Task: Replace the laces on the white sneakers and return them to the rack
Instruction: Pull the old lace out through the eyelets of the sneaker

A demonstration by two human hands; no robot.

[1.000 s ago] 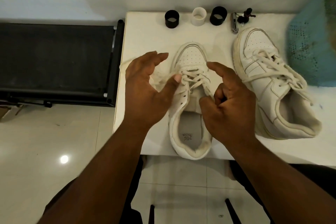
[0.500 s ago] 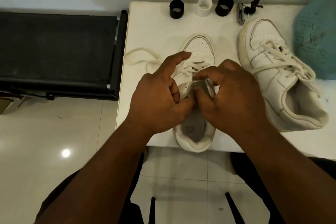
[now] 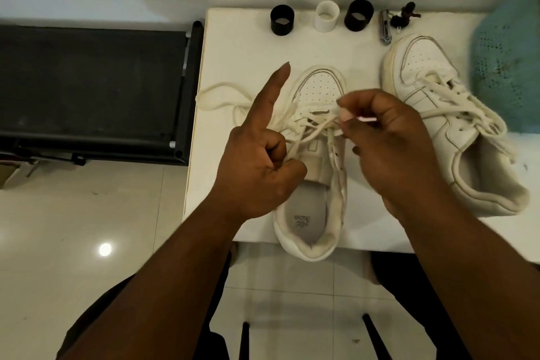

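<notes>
White table (image 3: 233, 47) carries two sneakers: one (image 3: 318, 90) central, heel over the near edge, the second (image 3: 423, 73) to its right. Beyond the central one, three rings (image 3: 327, 19) line the far edge; basket (image 3: 508, 67) farthest right.

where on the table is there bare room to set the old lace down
Bare patch on the table: between its left edge, the black ring and the near sneaker, above the loose lace. A narrow strip runs between both sneakers. Crowded along the back row and by the far sneaker.
</notes>
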